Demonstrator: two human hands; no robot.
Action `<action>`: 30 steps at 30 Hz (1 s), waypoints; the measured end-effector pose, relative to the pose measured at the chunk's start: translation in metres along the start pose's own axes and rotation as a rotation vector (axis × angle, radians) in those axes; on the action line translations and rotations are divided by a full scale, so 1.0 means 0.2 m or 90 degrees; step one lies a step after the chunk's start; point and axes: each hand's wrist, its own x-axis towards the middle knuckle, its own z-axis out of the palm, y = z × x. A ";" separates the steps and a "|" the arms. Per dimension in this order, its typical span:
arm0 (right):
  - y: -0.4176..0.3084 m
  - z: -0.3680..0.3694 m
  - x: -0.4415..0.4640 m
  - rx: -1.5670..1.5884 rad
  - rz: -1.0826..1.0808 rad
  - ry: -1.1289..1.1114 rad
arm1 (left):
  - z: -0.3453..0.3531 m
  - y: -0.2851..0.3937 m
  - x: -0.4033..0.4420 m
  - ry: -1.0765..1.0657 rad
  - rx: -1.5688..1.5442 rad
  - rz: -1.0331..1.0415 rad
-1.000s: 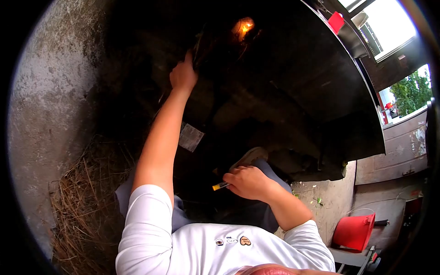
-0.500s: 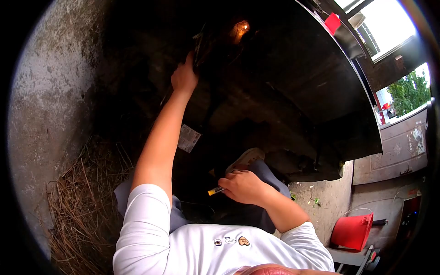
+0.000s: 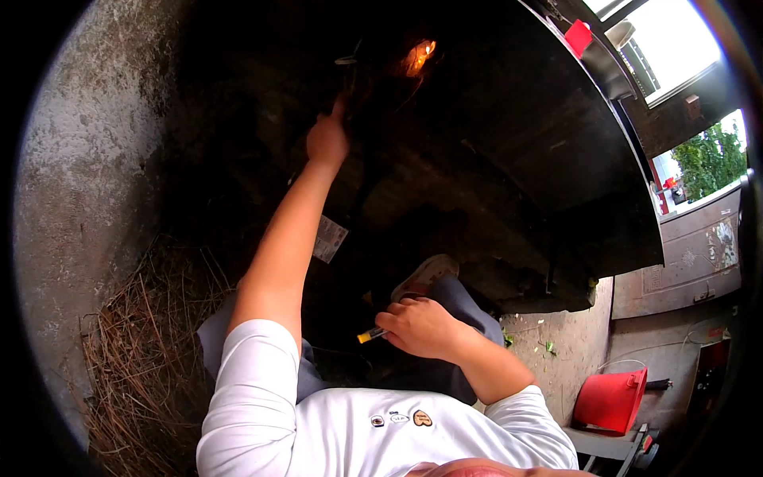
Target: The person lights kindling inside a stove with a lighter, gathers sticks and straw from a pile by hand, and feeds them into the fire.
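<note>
My left hand [image 3: 327, 141] reaches forward into the dark before a blackened stove [image 3: 556, 135]. Its fingers are closed on something thin and straw-like [image 3: 352, 71] that points away from me; its kind is lost in the dark. To the right of that thing's far end, orange flames [image 3: 419, 58] burn in an opening. Above my knee, my right hand [image 3: 425, 326] is closed around a slim stick-shaped object with a yellow end [image 3: 369, 336], perhaps a lighter. A printed paper or packet [image 3: 328, 239] lies beside my left forearm.
Dry straw and twigs [image 3: 151, 366] are heaped at the lower left, against a rough grey wall [image 3: 95, 159]. My shoe [image 3: 429, 273] stands beyond my right hand. A red bucket [image 3: 610, 401] sits on a low stand at the right. The stove's overhanging edge [image 3: 628, 143] curves along the right.
My left hand has shifted slightly right and a little toward me, with the thin thing in it. The flames look larger and brighter. My right hand has barely moved.
</note>
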 end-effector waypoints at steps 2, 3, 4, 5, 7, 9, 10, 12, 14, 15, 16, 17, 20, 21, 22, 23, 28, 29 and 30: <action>0.00 0.00 0.00 0.000 -0.003 0.000 | -0.01 0.01 -0.02 -0.021 -0.002 -0.010; 0.00 0.00 0.00 -0.001 -0.006 0.001 | -0.01 0.02 -0.03 -0.027 0.003 -0.005; -0.01 -0.01 0.00 0.001 -0.006 0.001 | -0.01 0.02 -0.04 -0.033 0.008 0.000; -0.01 -0.02 0.00 0.002 -0.001 -0.014 | 0.01 0.00 -0.04 -0.035 0.008 0.000; -0.01 -0.01 0.00 0.009 0.006 -0.028 | 0.05 -0.03 -0.05 -0.002 0.002 0.029; -0.01 0.00 -0.01 -0.015 0.002 -0.026 | 0.06 -0.07 -0.04 -0.015 0.025 0.047; -0.01 0.00 -0.01 -0.006 0.003 -0.028 | 0.06 -0.08 -0.04 -0.024 0.045 0.064; 0.00 0.00 -0.01 0.007 0.004 -0.016 | 0.04 -0.09 -0.03 -0.048 0.061 0.065; 0.01 0.02 -0.01 0.020 0.020 -0.010 | 0.01 -0.09 -0.04 -0.069 0.075 0.081; 0.02 0.01 -0.01 0.025 0.019 0.003 | 0.01 -0.09 -0.03 -0.063 0.075 0.087; 0.04 0.00 -0.01 0.026 0.020 0.018 | 0.00 -0.08 -0.02 -0.055 0.070 0.096; 0.05 -0.02 -0.01 0.048 0.041 0.041 | 0.00 -0.06 -0.02 -0.060 0.064 0.112; 0.18 -0.16 0.00 0.149 0.184 0.052 | -0.02 -0.06 -0.02 -0.053 0.058 0.086; 0.25 -0.21 0.01 0.169 0.262 0.080 | 0.01 -0.10 -0.02 -0.031 0.044 0.108; 0.35 -0.24 0.02 0.189 0.339 0.108 | 0.03 -0.12 -0.01 -0.008 0.030 0.127; 0.49 -0.22 0.04 0.146 0.359 0.206 | 0.04 -0.13 0.00 -0.007 0.027 0.133; 1.21 -0.18 0.16 -0.046 0.584 0.349 | 0.01 -0.13 -0.02 -0.017 0.036 0.108; 1.18 -0.27 0.18 -0.071 0.630 0.309 | 0.00 -0.13 -0.04 -0.023 0.041 0.097; 1.13 -0.36 0.21 -0.092 0.676 0.267 | 0.00 -0.13 -0.04 -0.020 0.039 0.113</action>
